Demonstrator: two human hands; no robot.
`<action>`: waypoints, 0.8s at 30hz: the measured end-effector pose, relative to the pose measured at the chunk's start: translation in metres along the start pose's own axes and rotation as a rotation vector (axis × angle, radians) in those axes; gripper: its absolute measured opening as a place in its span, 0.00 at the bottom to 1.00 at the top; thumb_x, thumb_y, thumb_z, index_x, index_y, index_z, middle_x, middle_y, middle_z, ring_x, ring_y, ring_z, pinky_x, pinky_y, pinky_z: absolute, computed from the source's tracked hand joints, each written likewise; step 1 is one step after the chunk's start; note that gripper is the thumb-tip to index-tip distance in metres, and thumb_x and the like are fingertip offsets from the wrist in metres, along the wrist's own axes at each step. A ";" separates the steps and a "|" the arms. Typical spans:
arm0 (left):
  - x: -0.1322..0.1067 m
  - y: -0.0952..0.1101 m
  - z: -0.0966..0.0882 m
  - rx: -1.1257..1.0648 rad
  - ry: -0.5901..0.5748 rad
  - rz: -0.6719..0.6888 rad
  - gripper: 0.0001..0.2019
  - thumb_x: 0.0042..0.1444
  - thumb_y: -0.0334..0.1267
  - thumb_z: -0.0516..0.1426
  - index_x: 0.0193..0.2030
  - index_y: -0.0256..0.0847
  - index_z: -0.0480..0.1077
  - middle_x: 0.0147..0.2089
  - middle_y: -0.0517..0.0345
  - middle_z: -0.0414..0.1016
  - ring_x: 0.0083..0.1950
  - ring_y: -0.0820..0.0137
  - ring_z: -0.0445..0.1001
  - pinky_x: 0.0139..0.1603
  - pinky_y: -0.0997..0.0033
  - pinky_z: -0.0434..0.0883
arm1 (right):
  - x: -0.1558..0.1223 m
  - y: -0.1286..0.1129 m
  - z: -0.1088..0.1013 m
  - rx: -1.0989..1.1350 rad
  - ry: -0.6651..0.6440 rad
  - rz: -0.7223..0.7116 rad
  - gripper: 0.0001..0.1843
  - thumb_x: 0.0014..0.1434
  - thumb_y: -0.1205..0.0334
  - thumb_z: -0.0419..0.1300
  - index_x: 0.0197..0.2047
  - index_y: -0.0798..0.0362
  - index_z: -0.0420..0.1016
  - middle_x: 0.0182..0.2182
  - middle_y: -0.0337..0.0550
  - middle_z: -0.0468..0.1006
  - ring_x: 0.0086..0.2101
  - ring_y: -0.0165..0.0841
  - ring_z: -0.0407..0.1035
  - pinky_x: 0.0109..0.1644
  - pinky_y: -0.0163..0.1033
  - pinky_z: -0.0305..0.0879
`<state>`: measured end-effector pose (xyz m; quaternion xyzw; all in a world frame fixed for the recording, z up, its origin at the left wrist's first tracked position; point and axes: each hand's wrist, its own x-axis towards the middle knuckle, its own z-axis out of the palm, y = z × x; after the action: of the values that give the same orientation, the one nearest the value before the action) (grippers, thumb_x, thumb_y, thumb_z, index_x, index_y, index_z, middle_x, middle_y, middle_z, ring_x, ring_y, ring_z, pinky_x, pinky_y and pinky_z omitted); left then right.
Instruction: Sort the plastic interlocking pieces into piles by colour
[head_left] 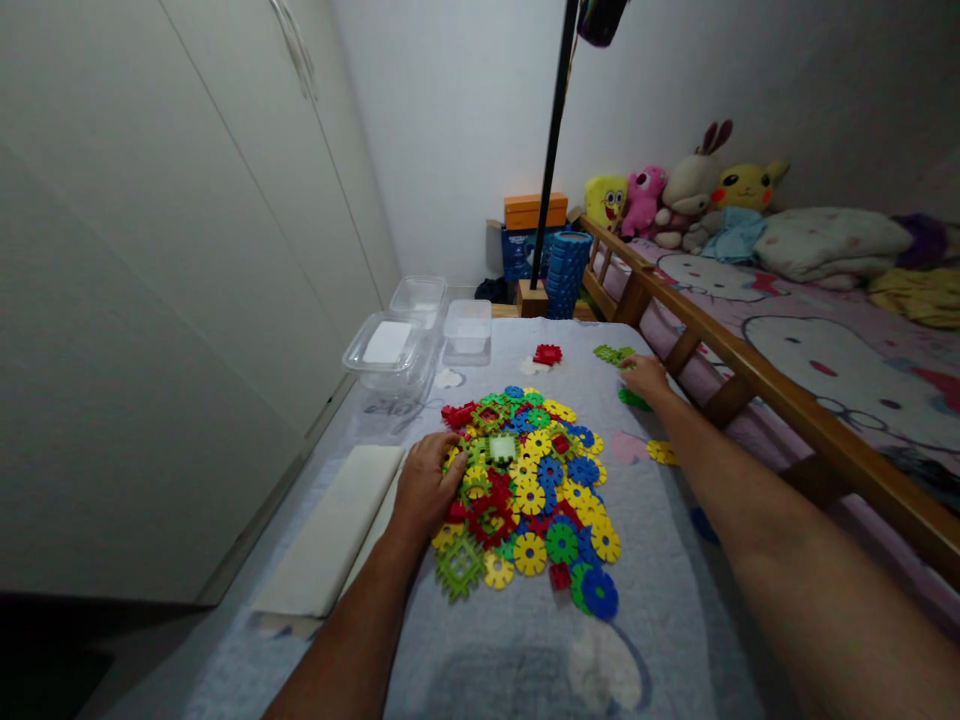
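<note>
A loose heap of plastic building pieces (529, 496) lies on the cloth: yellow, blue and green notched discs among red and light green square ones. At the heap's left edge rests my left hand (429, 482), its thumb apart from the fingers and touching the pieces. Farther off to the right, my right hand (645, 378) has its fingertips closed at the end of some light green pieces (613, 354). Just below that hand lie green discs (634, 400), and yellow discs (661, 453) sit near the forearm. Red square pieces (547, 354) lie apart at the back.
Clear plastic boxes (468, 345) and a lidded one (382, 350) stand at the back left. A folded whitish sheet (330, 535) lies left of my left arm. Along the right runs a wooden bed rail (705, 350). A black pole (553, 130) rises behind the table.
</note>
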<state>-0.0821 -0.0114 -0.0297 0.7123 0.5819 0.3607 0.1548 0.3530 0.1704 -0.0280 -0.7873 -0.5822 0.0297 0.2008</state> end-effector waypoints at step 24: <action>0.000 -0.003 -0.002 0.003 -0.012 0.009 0.15 0.63 0.48 0.53 0.48 0.43 0.73 0.50 0.49 0.79 0.53 0.57 0.76 0.58 0.53 0.71 | -0.032 0.020 -0.033 -0.149 -0.254 -0.133 0.26 0.47 0.54 0.72 0.50 0.53 0.81 0.44 0.51 0.79 0.39 0.40 0.74 0.43 0.38 0.67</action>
<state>-0.0856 -0.0107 -0.0298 0.7172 0.5782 0.3564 0.1557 0.3696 0.1264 -0.0109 -0.7496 -0.6543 0.0723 0.0683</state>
